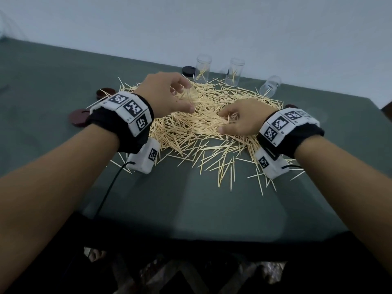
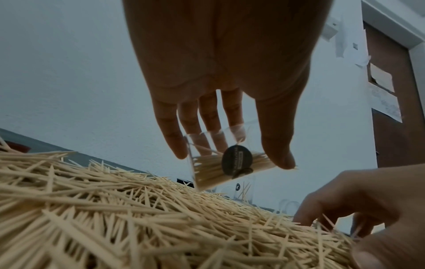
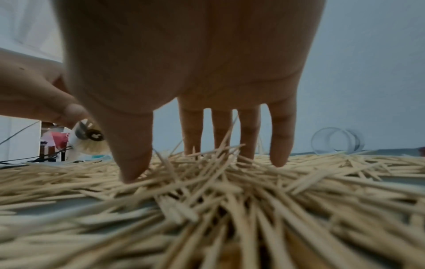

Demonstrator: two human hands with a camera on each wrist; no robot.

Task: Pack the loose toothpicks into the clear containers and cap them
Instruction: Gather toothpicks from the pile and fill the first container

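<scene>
**Ana:** Toothpicks (image 1: pixel 203 124) lie heaped under and between both hands, pointing every way, with stragglers on the near side of the wrists.

**Ben:** And the hands?

**Ana:** The left hand (image 1: pixel 165 94) has its fingers and thumb round a clear container (image 2: pixel 230 160), held above the heap and tipped well over on its side. It's partly filled, the sticks inside lying along its length. The right hand (image 1: pixel 241 117) reaches down with fingers spread and nearly straight, tips dug into the heap, nothing gathered in them that I can see.

**Ben:** So what does the next move depend on?

**Ana:** I'd say on direction. The held container sits just left of the right hand and a little higher, so a bunch has only a short trip leftward. But it must be turned to lie along the container's long axis, or it'll jam at the mouth.

**Ben:** Other containers?

**Ana:** Two upright containers (image 1: pixel 203 68) beyond the left hand, a tipped container (image 1: pixel 270 85) beyond the right. Dark caps (image 1: pixel 79 117) lie left of the left wrist.
</scene>
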